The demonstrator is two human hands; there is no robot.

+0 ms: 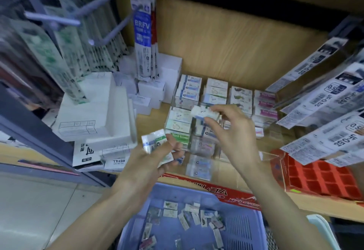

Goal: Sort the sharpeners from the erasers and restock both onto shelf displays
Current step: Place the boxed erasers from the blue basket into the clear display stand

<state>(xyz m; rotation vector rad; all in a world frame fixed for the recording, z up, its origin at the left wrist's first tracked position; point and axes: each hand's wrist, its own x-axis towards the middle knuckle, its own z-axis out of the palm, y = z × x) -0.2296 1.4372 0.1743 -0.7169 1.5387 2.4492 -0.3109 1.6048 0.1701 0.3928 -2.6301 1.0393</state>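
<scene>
Head view showed a small white wrapped eraser (204, 113) pinched between the thumb and fingertips of the right hand (230, 131), just above the middle of a clear acrylic display (266, 156). That display sat on a wooden shelf (150, 125) with a wooden back panel (226, 43) behind it. Its compartments were packed with stacked erasers (189, 90) in white, blue, green and pink sleeves; one green sleeve (179, 137) read "Hard eraser".

The left hand (145, 161) was lower, by the display's front left corner, with fingers and thumb curled round a small bunch of wrapped packets (157, 147); blur hid what kind they were.

Below both forearms a blue plastic basket (242, 228) held many loose small packets (189, 216) scattered over its floor. Between basket and display lay a red printed carton (232, 195), and to the right a red tray (319, 181) divided into square cells. White boxes (88, 116) were piled on the shelf's left side, with a carton marked REFILL (118, 162) in front of them. Long refill packs (142, 33) marked BRFV hung above the boxes. Hanging packs (334, 137) marked JF-0.52 reached in from the right, beside the display's right edge. Pale floor tiles (39, 200) showed at lower left.
</scene>
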